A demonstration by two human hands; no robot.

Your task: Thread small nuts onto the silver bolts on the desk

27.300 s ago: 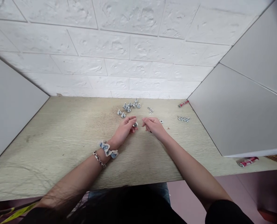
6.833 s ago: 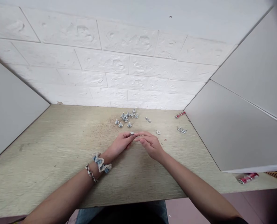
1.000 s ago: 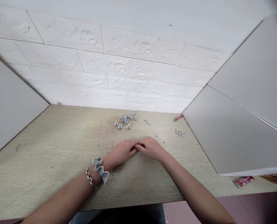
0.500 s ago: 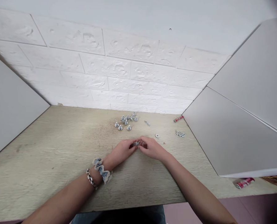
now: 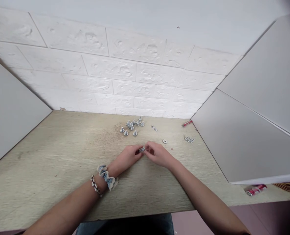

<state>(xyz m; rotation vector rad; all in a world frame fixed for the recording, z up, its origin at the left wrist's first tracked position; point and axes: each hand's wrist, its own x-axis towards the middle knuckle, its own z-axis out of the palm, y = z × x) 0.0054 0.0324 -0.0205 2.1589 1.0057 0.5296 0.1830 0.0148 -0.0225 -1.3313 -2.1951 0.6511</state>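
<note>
A small silvery metal bolt [image 5: 142, 149] is held just above the pale wood-grain tabletop [image 5: 61, 156], near its middle, pinched from both ends. The left hand [image 5: 127, 157] grips one end between thumb and fingertips; the right hand [image 5: 158, 154] closes on the other end likewise, its remaining fingers curled. This two-sided hold appears to steady the piece so one hand can turn against the other. The bolt is short and bright; any fitted nut or washer is too small to tell. Beyond the hands lies a cluster of similar silvery fasteners [image 5: 131, 126]; to the right, a single flat washer [image 5: 164, 141], then a row of loose screws [image 5: 189, 139]. A red-and-white tube [image 5: 187, 123] rests by the white wall.
</note>
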